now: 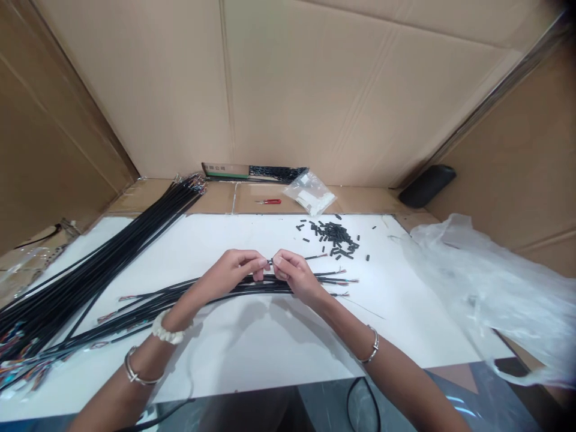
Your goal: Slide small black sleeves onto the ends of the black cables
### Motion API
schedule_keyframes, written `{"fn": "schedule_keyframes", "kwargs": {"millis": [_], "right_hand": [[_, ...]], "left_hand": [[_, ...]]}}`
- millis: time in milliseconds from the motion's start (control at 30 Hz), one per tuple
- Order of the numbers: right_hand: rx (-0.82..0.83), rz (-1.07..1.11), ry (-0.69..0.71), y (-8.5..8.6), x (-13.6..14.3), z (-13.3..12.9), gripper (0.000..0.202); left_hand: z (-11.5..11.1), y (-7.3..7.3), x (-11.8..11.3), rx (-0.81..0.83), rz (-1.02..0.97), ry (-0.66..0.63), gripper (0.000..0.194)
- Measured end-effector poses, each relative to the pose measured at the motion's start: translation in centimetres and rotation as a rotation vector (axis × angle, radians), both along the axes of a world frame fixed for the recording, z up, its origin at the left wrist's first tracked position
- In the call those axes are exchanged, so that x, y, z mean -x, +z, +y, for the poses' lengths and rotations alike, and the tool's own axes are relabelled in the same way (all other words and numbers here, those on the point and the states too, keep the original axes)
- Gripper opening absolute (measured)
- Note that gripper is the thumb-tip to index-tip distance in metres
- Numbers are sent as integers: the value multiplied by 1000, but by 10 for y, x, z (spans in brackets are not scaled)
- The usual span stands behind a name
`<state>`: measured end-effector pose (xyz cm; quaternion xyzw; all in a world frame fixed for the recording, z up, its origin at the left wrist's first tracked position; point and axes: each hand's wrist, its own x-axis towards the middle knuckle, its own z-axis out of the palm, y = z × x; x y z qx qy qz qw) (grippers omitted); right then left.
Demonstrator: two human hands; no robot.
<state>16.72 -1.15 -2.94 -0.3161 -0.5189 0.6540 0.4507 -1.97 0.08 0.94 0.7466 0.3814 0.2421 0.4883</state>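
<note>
My left hand (pixel 243 267) and my right hand (pixel 294 273) meet fingertip to fingertip above the white tabletop. Both pinch a thin black cable (pixel 315 257), of which a short dark bit shows between the fingertips. Its stripped end points out to the right past my right hand; finer detail at the fingertips is too small to make out. Right below my hands lies a loose bundle of black cables (pixel 180 295), running left to right, with coloured wires bared at the ends. A pile of short black tube pieces (pixel 335 233) lies beyond my right hand.
A thick bundle of long black cables (pixel 112 252) slants across the left side. At the back are red-handled snips (pixel 270 201), a clear plastic bag (pixel 310 193) and an open cardboard box (pixel 227 170). A black roll (pixel 427 186) and crumpled plastic (pixel 499 294) stand right. Cardboard walls enclose the table.
</note>
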Motion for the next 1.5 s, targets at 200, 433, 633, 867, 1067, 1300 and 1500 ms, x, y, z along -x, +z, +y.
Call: {"fn": "schedule_keyframes", "kwargs": {"millis": [200,433,633,867,1067,1300,1500], "right_hand": [[28,24,-5,1,-2,4,32],[33,3,-23,3,-2,2,33],[14,16,-35,4,-1,1,33],[48,42,-17,4,2,-3,33],[76,61,18,4,6,-6,30],[103,125,24,6,7,-7,30],[61,39,21,6,0,-4,29]], "left_hand": [[-10,-9,-13,-742,201,180,20],[-11,-9,-12,-861,343,192,26],[-9,-5,-10,-545,211,147,26],[-2,3,0,-75,70,30,37],[6,4,7,183,-14,-117,41],[8,5,12,285,-38,-157,41],[4,6,8,159,-24,-87,37]]}}
